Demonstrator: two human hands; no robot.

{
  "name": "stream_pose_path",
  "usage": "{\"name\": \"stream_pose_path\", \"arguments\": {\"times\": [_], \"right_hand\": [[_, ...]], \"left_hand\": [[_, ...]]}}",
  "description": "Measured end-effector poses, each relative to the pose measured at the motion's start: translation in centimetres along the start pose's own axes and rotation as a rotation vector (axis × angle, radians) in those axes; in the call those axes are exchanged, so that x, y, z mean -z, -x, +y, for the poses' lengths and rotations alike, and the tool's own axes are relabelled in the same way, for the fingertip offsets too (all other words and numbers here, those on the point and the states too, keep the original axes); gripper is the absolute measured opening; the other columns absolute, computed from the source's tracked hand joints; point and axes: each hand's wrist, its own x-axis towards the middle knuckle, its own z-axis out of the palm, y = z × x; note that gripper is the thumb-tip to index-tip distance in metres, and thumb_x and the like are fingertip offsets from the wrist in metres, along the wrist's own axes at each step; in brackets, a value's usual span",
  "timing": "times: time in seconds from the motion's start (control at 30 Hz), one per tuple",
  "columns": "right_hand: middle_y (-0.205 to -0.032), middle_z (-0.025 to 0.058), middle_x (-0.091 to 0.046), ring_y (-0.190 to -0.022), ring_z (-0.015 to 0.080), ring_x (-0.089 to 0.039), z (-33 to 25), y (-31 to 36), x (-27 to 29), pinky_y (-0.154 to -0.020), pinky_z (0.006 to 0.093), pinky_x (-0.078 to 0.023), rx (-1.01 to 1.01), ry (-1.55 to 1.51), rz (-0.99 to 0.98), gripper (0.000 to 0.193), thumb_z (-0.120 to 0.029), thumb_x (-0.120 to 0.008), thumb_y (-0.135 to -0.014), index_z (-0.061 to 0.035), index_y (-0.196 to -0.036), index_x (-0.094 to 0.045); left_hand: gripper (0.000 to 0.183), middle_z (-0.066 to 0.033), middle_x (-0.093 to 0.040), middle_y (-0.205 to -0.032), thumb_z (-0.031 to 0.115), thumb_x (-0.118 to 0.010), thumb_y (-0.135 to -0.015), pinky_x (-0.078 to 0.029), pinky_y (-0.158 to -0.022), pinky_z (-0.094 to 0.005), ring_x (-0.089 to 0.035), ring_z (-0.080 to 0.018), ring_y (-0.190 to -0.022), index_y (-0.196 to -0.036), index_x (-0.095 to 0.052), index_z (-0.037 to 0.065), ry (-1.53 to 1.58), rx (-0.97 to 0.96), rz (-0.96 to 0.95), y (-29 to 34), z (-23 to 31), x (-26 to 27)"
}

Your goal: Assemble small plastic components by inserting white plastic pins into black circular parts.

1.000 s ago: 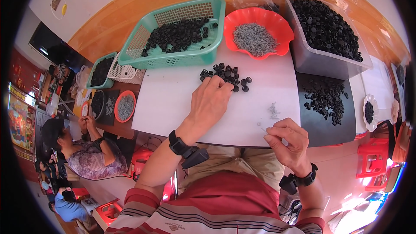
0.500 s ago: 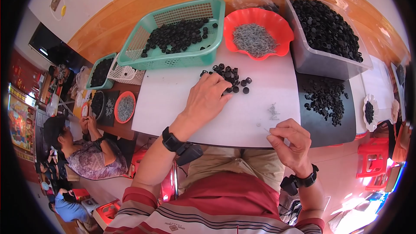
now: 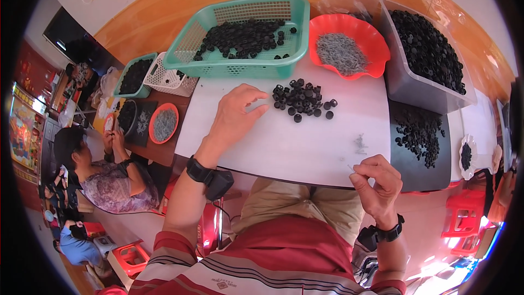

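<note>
My left hand [image 3: 238, 112] hovers over the white work surface [image 3: 262, 147], just left of a heap of small black round plastic caps [image 3: 300, 98]. Its thumb and fingers are apart with nothing visible between them. At the near edge of the surface, my right hand [image 3: 377, 183] pinches a thin metal pin [image 3: 351, 168] between thumb and forefinger; whether it is a nail or a screw is too small to tell. A little pile of similar metal pins [image 3: 360, 143] lies just beyond that hand.
Along the back stand a green basket [image 3: 298, 61] of black caps, a red bowl [image 3: 380, 49] of metal pins and a grey bin [image 3: 406, 87] of black parts. More parts lie on a dark mat [image 3: 401, 158]. At left, another person [image 3: 117, 186] works.
My left hand has drawn back leftward from the black caps, and its fingers have spread. My right hand keeps its pinch on the pin. The whole view has shifted slightly.
</note>
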Motion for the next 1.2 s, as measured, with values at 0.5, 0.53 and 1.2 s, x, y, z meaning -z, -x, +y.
{"name": "stream_pose_path", "arguments": {"times": [0.5, 0.53, 1.2], "right_hand": [[-0.084, 0.0111, -0.068, -0.064, 0.0125, -0.062, 0.1, -0.5, -1.4, -0.057, 0.0245, -0.048, -0.023, -0.045, -0.029, 0.016, 0.006, -0.079, -0.083, 0.0023, -0.098, -0.074], [-0.084, 0.0111, -0.068, -0.065, 0.0126, -0.062, 0.2, -0.6, -1.4, -0.058, 0.0246, -0.048, -0.03, -0.06, -0.028, 0.017, 0.006, -0.079, -0.083, 0.0024, -0.098, -0.074], [-0.084, 0.0107, -0.068, -0.065, 0.014, -0.061, 0.9, -1.3, -1.4, -0.059, 0.0258, -0.048, -0.042, -0.102, -0.018, 0.015, 0.006, -0.079, -0.083, 0.0025, -0.098, -0.074]], "left_hand": [[0.026, -0.0085, -0.066, -0.103, 0.02, -0.077, -0.087, -0.054, -0.084, -0.0391, -0.065, -0.0285, -0.099, -0.111, -0.076, 0.01, -0.26, -0.129, -0.138, -0.2, 0.0, -2.7], [0.026, -0.0085, -0.066, -0.102, 0.02, -0.078, -0.087, -0.054, -0.083, -0.0393, -0.065, -0.0283, -0.098, -0.11, -0.076, 0.009, -0.231, -0.092, -0.146, -0.4, 0.2, -2.7], [0.026, -0.0117, -0.073, -0.104, 0.008, -0.085, -0.079, -0.058, -0.08, -0.035, -0.071, -0.0266, -0.094, -0.101, -0.074, 0.002, -0.126, -0.235, 0.072, 1.7, 1.6, -3.5]]}}
